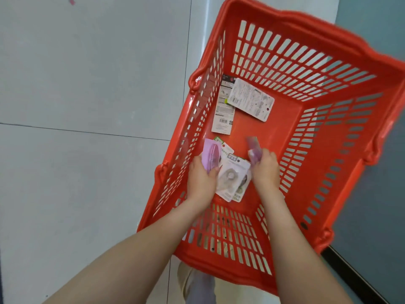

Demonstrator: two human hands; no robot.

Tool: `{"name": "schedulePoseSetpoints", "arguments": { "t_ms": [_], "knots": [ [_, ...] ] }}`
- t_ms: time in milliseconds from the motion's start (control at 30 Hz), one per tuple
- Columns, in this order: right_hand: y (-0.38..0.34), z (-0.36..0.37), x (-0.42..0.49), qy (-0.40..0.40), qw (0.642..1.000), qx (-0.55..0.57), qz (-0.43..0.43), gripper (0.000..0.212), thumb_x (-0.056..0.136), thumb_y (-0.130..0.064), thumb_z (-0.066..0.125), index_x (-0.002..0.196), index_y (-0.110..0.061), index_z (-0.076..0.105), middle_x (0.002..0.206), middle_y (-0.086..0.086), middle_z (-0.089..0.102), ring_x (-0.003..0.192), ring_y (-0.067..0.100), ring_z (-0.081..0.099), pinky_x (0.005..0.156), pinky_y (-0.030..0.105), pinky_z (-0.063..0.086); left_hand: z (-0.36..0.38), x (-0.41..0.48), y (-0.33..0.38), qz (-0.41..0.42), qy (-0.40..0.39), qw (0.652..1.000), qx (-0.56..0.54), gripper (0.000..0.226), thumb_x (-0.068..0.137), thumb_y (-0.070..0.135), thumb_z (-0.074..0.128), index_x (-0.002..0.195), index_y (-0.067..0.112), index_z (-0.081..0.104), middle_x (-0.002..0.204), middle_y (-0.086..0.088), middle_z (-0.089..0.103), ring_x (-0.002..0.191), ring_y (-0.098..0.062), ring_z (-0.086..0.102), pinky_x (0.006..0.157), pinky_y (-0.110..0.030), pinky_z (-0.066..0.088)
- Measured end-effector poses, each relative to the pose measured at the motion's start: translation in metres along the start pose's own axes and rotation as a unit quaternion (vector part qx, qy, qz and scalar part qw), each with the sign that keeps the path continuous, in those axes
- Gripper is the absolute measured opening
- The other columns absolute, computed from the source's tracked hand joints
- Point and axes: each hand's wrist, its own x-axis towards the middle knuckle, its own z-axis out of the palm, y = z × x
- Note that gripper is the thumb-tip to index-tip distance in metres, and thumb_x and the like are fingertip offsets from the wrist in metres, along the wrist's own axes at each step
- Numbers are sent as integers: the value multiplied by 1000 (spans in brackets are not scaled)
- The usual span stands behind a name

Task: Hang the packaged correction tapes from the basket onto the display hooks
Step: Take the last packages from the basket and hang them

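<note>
Both hands are reaching down into the red basket [341, 150], which is sitting on a pale ledge [197, 40] beside a grey tiled floor [87, 84].

The left hand [200, 178] is gripping a lilac pack [210, 155] of correction tape. Its fingers [194, 162] are curling round the pack's left edge while the thumb is pressing on the lower right corner, so the pack is standing up beyond the fingertips, close to the basket's left wall.

The right hand [266, 170] is holding a second lilac pack [254, 148]. Its fingers are bending over the lower part of that pack, and the rest is sticking out past them toward the middle of the basket. This pack is blurring, so I cannot tell exactly how the fingertips are lying on it.

Between the two sets of fingers, a white pack [233, 178] is lying face up on the basket bottom, overlapping at least one green-edged pack [239, 193] under it, with more card corners showing just beyond the left thumb.

Well beyond both sets of fingertips, two face-down packs are lying at the far end of the basket bottom: a long barcode card [224, 115] against the left wall, and a pale printed card [251, 98] overlapping its upper right edge.
</note>
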Motion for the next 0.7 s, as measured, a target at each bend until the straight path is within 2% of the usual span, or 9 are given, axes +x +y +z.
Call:
{"name": "schedulePoseSetpoints", "arguments": {
  "t_ms": [67, 133, 233, 367, 433, 500, 600, 667, 700],
  "knots": [
    [-9, -33, -10, 24, 997, 73, 25, 29, 97, -23, 53, 111, 2, 57, 108, 21, 59, 97, 37, 56, 72, 33, 34, -9, -21, 21, 5, -38, 999, -23, 37, 87, 21, 65, 119, 12, 48, 119, -7, 53, 109, -25, 53, 94, -42, 46],
    [-23, -66, -28, 16, 978, 195, 75, 19, 92, -12, 51, 108, -4, 57, 102, 19, 62, 87, 26, 54, 68, 29, 33, -25, -43, 44, 13, -52, 997, -55, 35, 87, 22, 64, 117, 14, 48, 116, -6, 54, 107, -24, 54, 93, -42, 47],
    [-43, -121, -70, -6, 938, 336, 89, 26, 76, -19, 47, 98, -6, 51, 101, 31, 57, 80, 18, 47, 70, 34, 36, -59, -83, 85, 36, -68, 993, -85, 37, 88, 21, 64, 120, 13, 47, 115, -4, 58, 105, -20, 55, 87, -33, 45],
    [-88, -226, -158, 3, 871, 485, 83, 8, 91, -13, 56, 91, -19, 61, 77, -3, 63, 75, 10, 56, 67, 27, 44, -118, -159, 158, 86, -141, 982, -94, 35, 86, 27, 67, 114, 16, 49, 110, 0, 60, 100, -17, 57, 87, -34, 47],
    [-114, -282, -206, 20, 852, 514, 93, 14, 96, -14, 55, 82, -17, 54, 65, -9, 59, 60, 4, 54, 57, 21, 43, -149, -206, 197, 122, -190, 970, -87, 43, 79, 37, 68, 114, 19, 50, 108, 3, 61, 101, -17, 60, 90, -39, 49],
    [-140, -340, -254, 44, 829, 548, 100, 24, 101, -15, 44, 77, -16, 49, 60, -11, 58, 53, 0, 55, 54, 22, 43, -180, -256, 235, 156, -241, 954, -91, 41, 80, 33, 70, 113, 18, 50, 105, 4, 62, 99, -14, 61, 90, -39, 49],
    [-176, -418, -330, 12, 737, 665, 118, 45, 102, -43, 32, 90, -20, 69, 86, -4, 73, 81, 9, 70, 76, 30, 57, -225, -332, 280, 208, -307, 926, -76, 31, 87, 23, 67, 112, 16, 50, 106, 3, 63, 100, -13, 62, 93, -39, 49],
    [-196, -461, -382, 1, 688, 717, 112, 44, 96, -50, 45, 108, -14, 68, 107, 5, 70, 96, 20, 67, 83, 36, 54, -255, -385, 306, 230, -349, 906, -73, 32, 88, 21, 67, 114, 14, 50, 109, -2, 64, 102, -15, 62, 93, -41, 50],
    [-204, -478, -406, 4, 669, 737, 94, 42, 90, -42, 58, 117, -9, 57, 113, 10, 65, 98, 24, 64, 83, 39, 53, -268, -410, 316, 241, -369, 895, -73, 33, 88, 19, 68, 115, 12, 49, 109, -5, 63, 101, -15, 62, 93, -40, 50]
  ]
}}
